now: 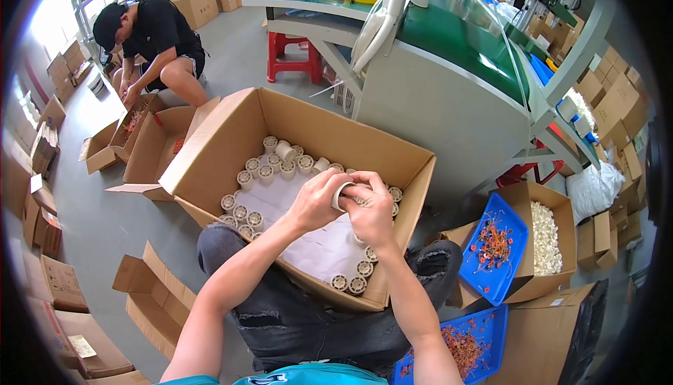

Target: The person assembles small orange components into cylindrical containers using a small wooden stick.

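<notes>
My left hand [314,201] and my right hand [373,217] meet above a large open cardboard box [343,132] between my legs. Both are closed around a short white plastic cylinder [341,197], the left from its side and the right with fingers at its open end. Fingers hide most of the cylinder and whatever may be inside it. Below, on a white sheet [308,250] lining the box, several white cylindrical parts with slotted round ends [288,168] line the box's sides. Some stand upright and a few lie tilted.
At right, a blue tray [519,220] of small red-and-orange wired parts leans by a carton of white pieces [547,241]. Another blue tray [499,343] lies below it. A green-topped workbench [449,48] stands ahead. A person [158,45] crouches over cartons at far left.
</notes>
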The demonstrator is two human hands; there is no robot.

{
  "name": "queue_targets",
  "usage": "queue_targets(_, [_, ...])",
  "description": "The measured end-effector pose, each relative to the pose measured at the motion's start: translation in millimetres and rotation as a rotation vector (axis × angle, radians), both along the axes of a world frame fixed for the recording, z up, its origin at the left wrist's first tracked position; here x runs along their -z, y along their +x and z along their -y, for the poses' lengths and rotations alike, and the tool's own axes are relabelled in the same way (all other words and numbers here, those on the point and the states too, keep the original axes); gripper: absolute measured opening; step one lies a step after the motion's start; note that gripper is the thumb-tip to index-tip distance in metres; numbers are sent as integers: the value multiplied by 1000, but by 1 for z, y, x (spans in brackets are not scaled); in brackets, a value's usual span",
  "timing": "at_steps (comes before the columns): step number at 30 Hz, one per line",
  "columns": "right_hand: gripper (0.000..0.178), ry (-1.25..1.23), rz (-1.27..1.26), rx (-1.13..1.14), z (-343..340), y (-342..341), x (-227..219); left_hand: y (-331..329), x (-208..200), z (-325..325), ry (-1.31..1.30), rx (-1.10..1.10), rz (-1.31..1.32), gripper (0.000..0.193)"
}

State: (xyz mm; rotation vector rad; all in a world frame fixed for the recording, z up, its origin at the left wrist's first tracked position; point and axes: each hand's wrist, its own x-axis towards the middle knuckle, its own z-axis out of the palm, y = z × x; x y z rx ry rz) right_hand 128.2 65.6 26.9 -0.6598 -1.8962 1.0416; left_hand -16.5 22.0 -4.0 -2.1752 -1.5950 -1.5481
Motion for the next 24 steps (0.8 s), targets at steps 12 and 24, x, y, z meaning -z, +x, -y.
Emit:
queue_targets(12, [18, -53, 49, 51, 3, 1, -5, -1, -1, -3, 7, 62, 59, 53])
queue_targets(24, [19, 157, 43, 99, 5, -1, 14, -2, -5, -2, -39, 89, -38, 47])
